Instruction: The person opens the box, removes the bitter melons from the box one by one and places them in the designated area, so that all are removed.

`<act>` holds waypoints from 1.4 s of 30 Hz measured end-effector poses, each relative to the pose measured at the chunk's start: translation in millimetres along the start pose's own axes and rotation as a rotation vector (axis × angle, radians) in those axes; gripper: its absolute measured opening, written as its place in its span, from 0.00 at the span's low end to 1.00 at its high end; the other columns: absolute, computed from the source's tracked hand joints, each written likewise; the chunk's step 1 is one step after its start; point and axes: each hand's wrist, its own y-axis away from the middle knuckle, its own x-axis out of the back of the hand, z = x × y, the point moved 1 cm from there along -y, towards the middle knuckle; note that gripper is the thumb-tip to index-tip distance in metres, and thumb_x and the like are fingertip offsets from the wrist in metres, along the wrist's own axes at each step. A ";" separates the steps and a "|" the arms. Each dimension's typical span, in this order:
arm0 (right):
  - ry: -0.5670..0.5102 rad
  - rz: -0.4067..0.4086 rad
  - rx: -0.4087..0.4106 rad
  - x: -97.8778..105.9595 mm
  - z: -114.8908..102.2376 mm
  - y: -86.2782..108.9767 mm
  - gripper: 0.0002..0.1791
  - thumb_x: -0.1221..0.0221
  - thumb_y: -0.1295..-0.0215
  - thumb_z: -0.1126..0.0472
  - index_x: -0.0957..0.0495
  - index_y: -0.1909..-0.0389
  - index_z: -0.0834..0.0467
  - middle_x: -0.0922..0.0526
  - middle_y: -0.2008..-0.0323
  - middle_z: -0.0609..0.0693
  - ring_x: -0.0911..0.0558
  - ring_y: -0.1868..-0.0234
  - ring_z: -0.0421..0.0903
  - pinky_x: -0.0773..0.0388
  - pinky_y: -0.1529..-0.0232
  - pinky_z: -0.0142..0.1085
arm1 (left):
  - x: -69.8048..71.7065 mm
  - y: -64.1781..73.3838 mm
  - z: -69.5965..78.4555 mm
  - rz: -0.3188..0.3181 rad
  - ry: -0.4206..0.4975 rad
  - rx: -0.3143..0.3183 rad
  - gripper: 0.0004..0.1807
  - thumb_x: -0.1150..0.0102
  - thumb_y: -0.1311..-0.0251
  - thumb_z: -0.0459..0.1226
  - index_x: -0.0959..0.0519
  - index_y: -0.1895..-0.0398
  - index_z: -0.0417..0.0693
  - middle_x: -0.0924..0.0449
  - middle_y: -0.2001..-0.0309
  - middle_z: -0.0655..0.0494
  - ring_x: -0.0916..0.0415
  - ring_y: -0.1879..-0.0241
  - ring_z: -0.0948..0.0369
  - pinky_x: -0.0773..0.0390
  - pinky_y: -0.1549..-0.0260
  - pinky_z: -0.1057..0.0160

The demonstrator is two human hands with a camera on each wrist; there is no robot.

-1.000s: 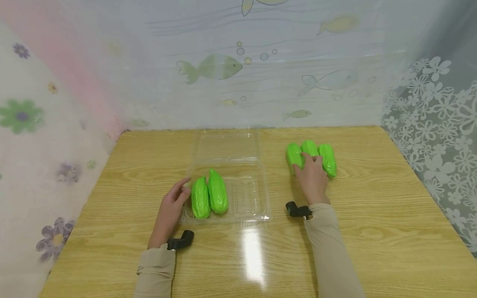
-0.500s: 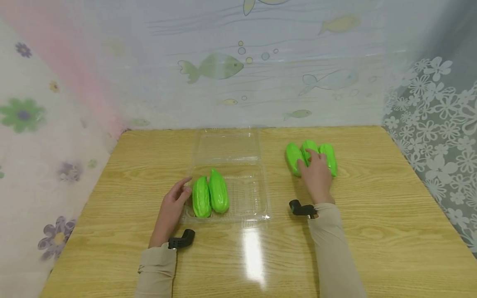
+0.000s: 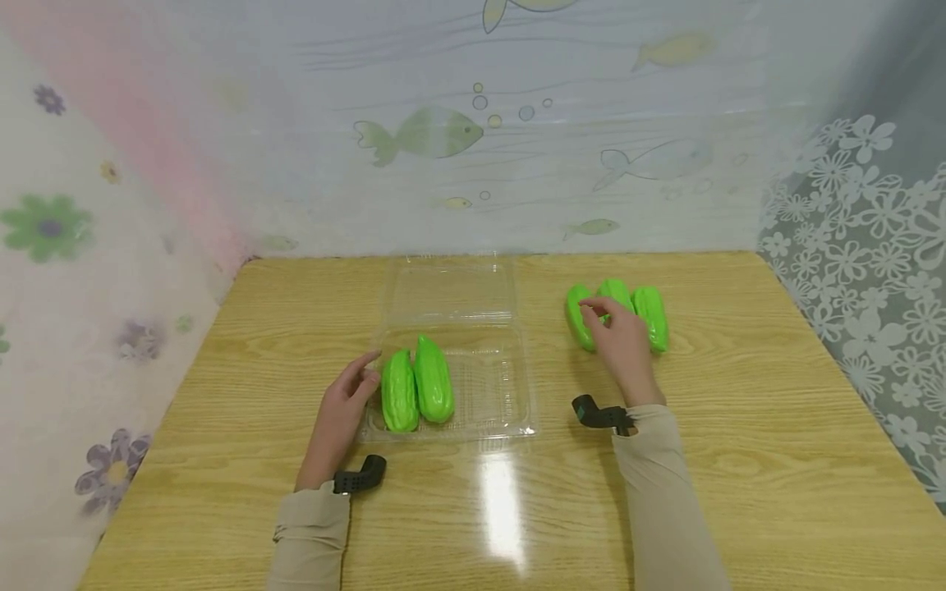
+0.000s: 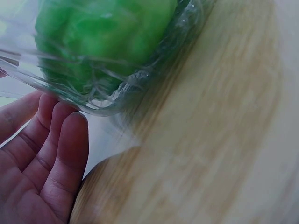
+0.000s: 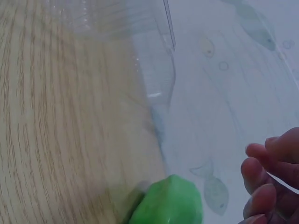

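Observation:
Two ridged green bitter melons [image 3: 416, 386] lie side by side in the left part of a clear plastic clamshell box [image 3: 521, 394]. My left hand [image 3: 345, 410] rests at the box's left side; in the left wrist view its fingertips [image 4: 74, 128] touch the clear wall, with a green bitter melon [image 4: 103, 42] behind the plastic. My right hand [image 3: 622, 349] hovers over three more bitter melons [image 3: 650, 316] at the back right, partly covering them. In the right wrist view, the bent fingers [image 5: 261, 198] hold nothing, and one bitter melon [image 5: 170, 203] shows beside them.
The box's lid [image 3: 451, 287] lies folded back, flat on the wooden table [image 3: 739, 410]. A patterned curtain [image 3: 547, 164] hangs behind the table's far edge. Small black wrist cameras [image 3: 600, 413] sit beside both wrists.
My right hand's fingers have come away from the three bitter melons at the back right and drawn closer together, slightly higher. The left hand keeps its place at the box.

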 end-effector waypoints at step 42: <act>-0.201 -0.416 0.224 -54.5 -90.5 55.8 0.27 0.47 0.38 0.51 0.39 0.38 0.47 0.28 0.54 0.48 0.24 0.64 0.40 0.27 0.69 0.35 | -3.6 34.1 42.6 0.017 -0.004 0.005 0.22 0.55 0.35 0.43 0.34 0.40 0.47 0.28 0.58 0.47 0.33 0.58 0.58 0.34 0.57 0.62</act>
